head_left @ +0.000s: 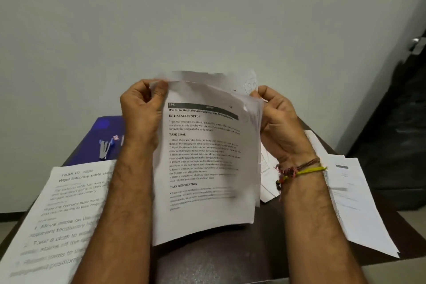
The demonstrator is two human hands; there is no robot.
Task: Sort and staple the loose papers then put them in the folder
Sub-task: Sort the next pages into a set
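Note:
I hold a bundle of printed sheets (205,168) upright above the dark table (207,258). My left hand (141,110) pinches the bundle's top left corner, thumb in front. My right hand (280,122) grips the top right edge, where the sheets fan apart. The front page has a black header bar and printed text. A blue folder (101,136) lies flat at the back left of the table, and a silver stapler (105,148) rests on it. Loose printed sheets (62,214) lie at my left, and another loose pile (355,200) lies at my right.
A pale wall stands right behind the table. A dark bag or cloth (401,136) fills the right side by a door with a metal handle (415,41). More small papers (268,180) lie under my right wrist.

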